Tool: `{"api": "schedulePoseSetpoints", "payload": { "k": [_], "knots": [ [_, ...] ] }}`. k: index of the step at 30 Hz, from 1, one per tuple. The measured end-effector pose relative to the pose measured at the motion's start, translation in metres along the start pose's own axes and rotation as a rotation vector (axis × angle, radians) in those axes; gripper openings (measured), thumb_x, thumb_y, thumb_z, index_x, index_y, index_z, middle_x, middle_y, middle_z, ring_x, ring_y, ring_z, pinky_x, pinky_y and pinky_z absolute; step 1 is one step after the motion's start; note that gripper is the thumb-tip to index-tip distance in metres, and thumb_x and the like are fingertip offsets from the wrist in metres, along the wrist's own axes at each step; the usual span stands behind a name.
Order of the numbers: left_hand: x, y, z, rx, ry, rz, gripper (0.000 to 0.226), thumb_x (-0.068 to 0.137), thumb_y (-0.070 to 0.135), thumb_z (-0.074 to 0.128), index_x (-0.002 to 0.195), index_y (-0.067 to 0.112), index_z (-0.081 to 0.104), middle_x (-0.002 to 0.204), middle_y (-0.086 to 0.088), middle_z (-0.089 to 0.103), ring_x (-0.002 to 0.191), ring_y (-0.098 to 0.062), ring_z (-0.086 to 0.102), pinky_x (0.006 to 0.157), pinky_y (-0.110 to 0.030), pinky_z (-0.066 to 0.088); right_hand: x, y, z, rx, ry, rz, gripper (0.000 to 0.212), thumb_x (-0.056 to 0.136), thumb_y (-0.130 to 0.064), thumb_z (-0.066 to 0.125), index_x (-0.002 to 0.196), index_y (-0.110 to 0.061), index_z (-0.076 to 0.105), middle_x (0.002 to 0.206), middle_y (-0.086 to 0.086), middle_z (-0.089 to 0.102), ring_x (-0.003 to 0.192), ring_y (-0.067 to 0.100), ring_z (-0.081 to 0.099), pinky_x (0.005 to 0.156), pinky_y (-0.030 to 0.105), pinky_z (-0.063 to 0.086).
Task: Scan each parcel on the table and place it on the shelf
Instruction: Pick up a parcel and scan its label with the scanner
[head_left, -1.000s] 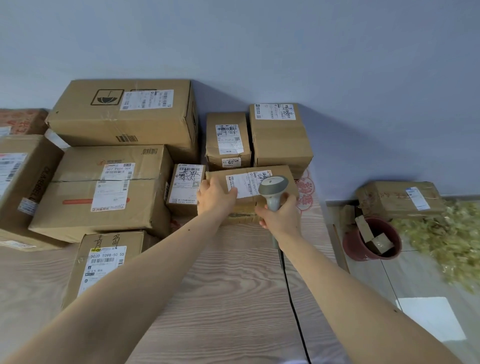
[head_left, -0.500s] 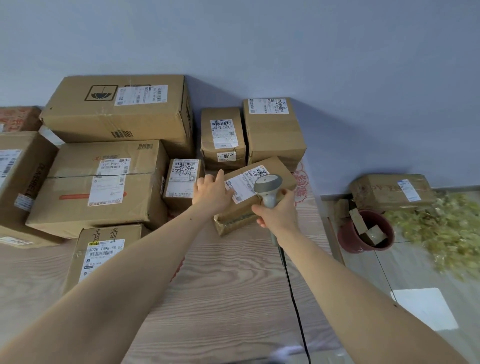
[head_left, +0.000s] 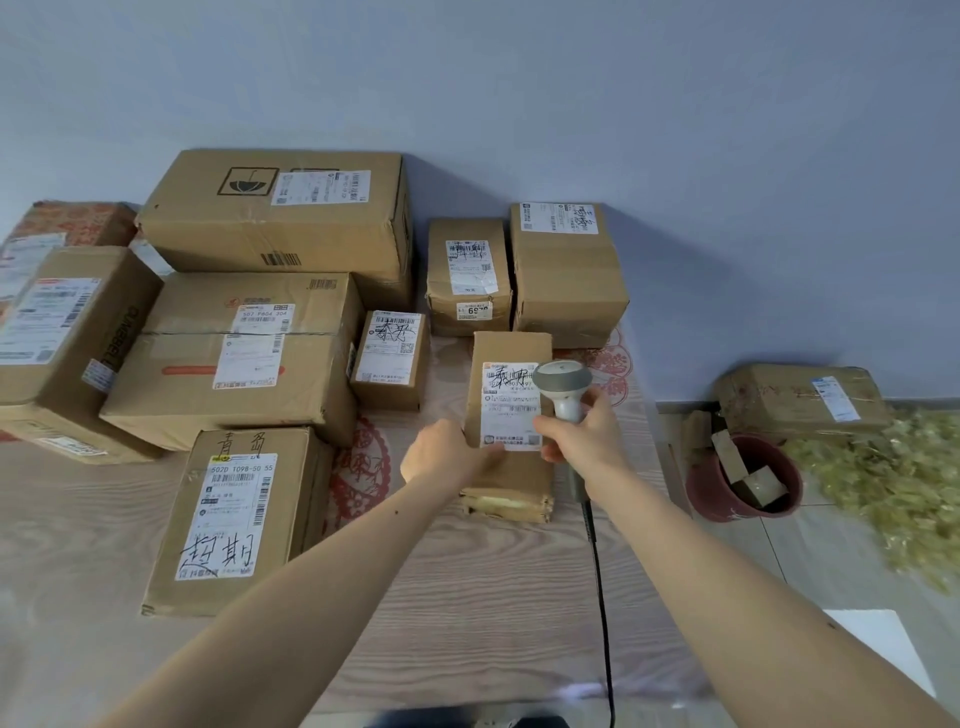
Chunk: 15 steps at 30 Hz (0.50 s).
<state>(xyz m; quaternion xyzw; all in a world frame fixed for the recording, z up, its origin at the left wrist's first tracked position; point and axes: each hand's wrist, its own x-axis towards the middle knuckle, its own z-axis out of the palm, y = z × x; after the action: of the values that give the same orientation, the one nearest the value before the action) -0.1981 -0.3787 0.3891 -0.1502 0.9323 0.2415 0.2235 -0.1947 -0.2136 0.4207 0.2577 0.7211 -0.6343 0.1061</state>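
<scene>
The wood-grain table (head_left: 467, 597) fills the near half of the view and runs back to a blue-grey wall. At far left sits the largest carton (head_left: 280, 223), marked with an umbrella sign, with a long flat carton (head_left: 234, 358) just in front of it and another big box (head_left: 67, 343) at the left edge. Nearer, a mid-sized box with handwritten characters (head_left: 234, 519) lies label up. At the far middle two upright boxes (head_left: 524, 270) stand side by side against the wall, and a little box (head_left: 389, 358) stands between them and the long carton.

The parcel in hand (head_left: 511, 415) is a narrow one, lying lengthwise on the table right of centre, its white label facing up. The left hand (head_left: 447, 457) grips its near-left edge, fingers curled round the side. The right hand (head_left: 587, 436) is wrapped tight round the handle of the scanner (head_left: 563, 384), whose grey head sits over the right side of the label; its cable (head_left: 597, 571) trails toward the near edge.

This looks like the scanning step — the head is aimed at the label, and whether the read has registered cannot be told. The next move calls for a firm hold on the parcel and carrying it off to the shelf, which is not in view. On the floor at right — a red pot (head_left: 743, 478) of scraps, a worn box and pale shreds.
</scene>
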Motion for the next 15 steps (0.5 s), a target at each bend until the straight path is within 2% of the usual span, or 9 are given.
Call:
{"api": "schedulePoseSetpoints", "payload": {
  "k": [3,5,7,11,15],
  "knots": [
    [-0.010,0.005,0.012,-0.105,0.023,-0.017,0.053,0.076,0.060,0.071,0.102,0.015,0.060,0.100,-0.003,0.067,0.096,-0.025,0.065,0.068,-0.032,0.048,-0.005,0.003,-0.009,-0.064,0.015,-0.006,0.036,0.082,-0.006,0.075,0.113,-0.007,0.057,0.092,0.007,0.070,0.054,0.013,0.062,0.052,0.023,0.056],
    [-0.011,0.010,0.014,-0.171,0.040,-0.028,0.050,0.076,0.059,0.073,0.096,0.016,0.060,0.098,-0.001,0.066,0.095,-0.024,0.065,0.068,-0.031,0.047,-0.009,0.005,-0.015,-0.119,0.017,-0.009,0.026,0.082,-0.012,0.076,0.104,-0.009,0.063,0.092,0.006,0.072,0.054,0.013,0.063,0.049,0.018,0.050],
    [-0.012,0.015,0.015,-0.227,0.049,-0.032,0.048,0.076,0.058,0.074,0.095,0.016,0.058,0.097,-0.001,0.064,0.097,-0.024,0.064,0.068,-0.030,0.046,-0.013,0.006,-0.021,-0.143,0.017,-0.013,0.021,0.081,-0.017,0.077,0.097,-0.014,0.064,0.083,0.002,0.071,0.052,0.012,0.062,0.048,0.018,0.048],
    [-0.011,0.015,0.023,-0.280,0.052,-0.010,0.059,0.077,0.063,0.069,0.109,0.014,0.059,0.106,-0.002,0.065,0.101,-0.024,0.063,0.073,-0.033,0.050,-0.024,0.008,-0.024,-0.119,-0.009,0.006,0.016,0.079,-0.015,0.077,0.088,-0.007,0.067,0.064,0.005,0.063,0.046,0.015,0.057,0.050,0.026,0.047],
    [-0.008,0.008,0.030,-0.334,0.068,-0.016,0.061,0.091,0.065,0.048,0.125,0.016,0.053,0.122,-0.004,0.063,0.113,-0.026,0.058,0.084,-0.038,0.050,-0.037,0.013,-0.017,-0.062,-0.047,0.025,0.016,0.077,-0.009,0.076,0.087,0.000,0.068,0.061,0.007,0.062,0.047,0.017,0.053,0.048,0.029,0.045]
  ]
}}
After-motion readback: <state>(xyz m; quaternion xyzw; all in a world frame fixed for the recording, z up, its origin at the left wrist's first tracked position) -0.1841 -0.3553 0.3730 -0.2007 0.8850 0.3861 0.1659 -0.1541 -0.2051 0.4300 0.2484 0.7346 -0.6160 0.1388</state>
